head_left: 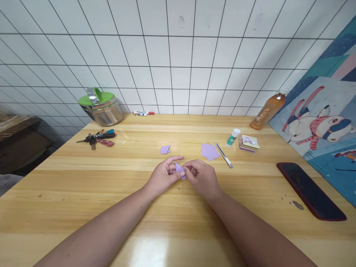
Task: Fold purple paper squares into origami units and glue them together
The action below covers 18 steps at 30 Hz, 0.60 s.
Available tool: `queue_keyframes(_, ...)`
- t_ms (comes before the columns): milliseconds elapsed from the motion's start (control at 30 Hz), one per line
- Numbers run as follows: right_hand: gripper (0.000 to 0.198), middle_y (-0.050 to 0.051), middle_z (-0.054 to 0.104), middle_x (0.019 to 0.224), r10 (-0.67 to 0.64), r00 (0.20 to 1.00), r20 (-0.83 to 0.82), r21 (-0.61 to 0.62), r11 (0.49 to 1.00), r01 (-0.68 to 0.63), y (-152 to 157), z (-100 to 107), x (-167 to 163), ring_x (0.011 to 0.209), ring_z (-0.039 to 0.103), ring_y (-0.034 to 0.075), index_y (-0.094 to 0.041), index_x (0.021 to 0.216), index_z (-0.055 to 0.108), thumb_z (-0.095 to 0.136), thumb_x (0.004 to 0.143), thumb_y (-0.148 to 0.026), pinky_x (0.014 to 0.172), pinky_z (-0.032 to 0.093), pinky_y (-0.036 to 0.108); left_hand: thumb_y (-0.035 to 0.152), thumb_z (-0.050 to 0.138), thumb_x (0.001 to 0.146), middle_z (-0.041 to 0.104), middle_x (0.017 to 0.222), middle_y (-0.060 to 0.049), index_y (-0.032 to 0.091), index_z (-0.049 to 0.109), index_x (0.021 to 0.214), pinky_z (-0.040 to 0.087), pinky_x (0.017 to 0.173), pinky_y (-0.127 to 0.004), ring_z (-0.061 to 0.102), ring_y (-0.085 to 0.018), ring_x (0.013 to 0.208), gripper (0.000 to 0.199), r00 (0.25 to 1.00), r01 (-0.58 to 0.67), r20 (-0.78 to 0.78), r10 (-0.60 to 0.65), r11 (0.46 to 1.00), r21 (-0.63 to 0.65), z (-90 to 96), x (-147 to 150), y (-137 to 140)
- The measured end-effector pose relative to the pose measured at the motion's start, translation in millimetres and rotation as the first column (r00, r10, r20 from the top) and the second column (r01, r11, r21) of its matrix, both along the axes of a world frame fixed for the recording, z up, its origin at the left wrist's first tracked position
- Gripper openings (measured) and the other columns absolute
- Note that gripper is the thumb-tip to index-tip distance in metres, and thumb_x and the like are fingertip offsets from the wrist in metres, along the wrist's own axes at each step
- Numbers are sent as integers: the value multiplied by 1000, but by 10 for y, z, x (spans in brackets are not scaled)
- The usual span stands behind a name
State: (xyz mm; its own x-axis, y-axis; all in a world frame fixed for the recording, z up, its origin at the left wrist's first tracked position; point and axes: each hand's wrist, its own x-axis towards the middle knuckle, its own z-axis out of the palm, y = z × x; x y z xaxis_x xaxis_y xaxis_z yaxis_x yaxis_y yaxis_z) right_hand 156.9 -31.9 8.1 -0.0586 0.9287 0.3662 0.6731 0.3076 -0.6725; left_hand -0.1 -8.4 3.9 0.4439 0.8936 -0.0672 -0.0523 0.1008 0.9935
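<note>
A small folded piece of purple paper (178,168) is held between my two hands just above the wooden table. My left hand (166,172) pinches it between the thumb and fingers, with the index finger stretched out above. The fingertips of my right hand (201,177) are closed at the paper's right edge. Beyond my left hand lies another folded purple paper piece (165,149). Some flat purple paper sheets (210,151) rest past my right hand, and a utility knife or pen (223,155) lies beside them.
A glue stick (233,137) and a stack of coloured paper (249,143) stand at the right. Farther out are a drink bottle (269,111) and a phone (310,191). Keys (98,138), a green-lidded metal pot (103,107) and markers (143,113) are at the left and back.
</note>
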Motion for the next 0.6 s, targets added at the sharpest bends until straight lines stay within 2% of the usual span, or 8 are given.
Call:
queue_keyframes(100,12,0,66,70,11,995,-103,-46,999,-16,8,-28,-1,58,55,12,-22,78,66,55,78,-23,57,41,24,26,70,69,67,74,-3,15,48,119,47,72,-27,64,-16,73,56,1000,-13,-19,13,1000,15,-13,2,13)
queue_keyframes(233,12,1,67,73,89,959,-268,-108,987,-121,38,-87,21,60,58,12,-21,83,67,56,78,-25,57,45,22,28,70,69,68,70,-2,14,43,126,46,69,-26,63,-15,69,64,1000,-2,-21,2,1000,4,-5,-22,38)
queue_keyframes(333,13,1,66,74,117,954,-274,-130,979,-157,54,-103,37,62,58,12,-22,83,68,62,73,-27,58,45,23,27,71,68,67,67,-1,14,37,132,45,67,-25,62,-14,64,73,999,-11,-37,11,1000,1,-5,-48,54)
queue_keyframes(500,7,0,63,66,73,953,-294,-187,974,-132,60,-97,30,57,53,11,-19,70,66,61,72,-23,56,42,22,27,68,71,66,65,0,19,30,138,44,62,-24,61,-14,61,77,990,11,-138,1,996,83,19,-65,30)
queue_keyframes(600,6,-1,61,60,58,939,-340,-263,953,-154,60,-103,15,53,49,10,-18,67,63,59,70,-22,52,39,21,26,68,70,65,64,0,20,26,140,43,59,-24,60,-13,59,82,986,48,-165,-32,994,94,42,-61,7)
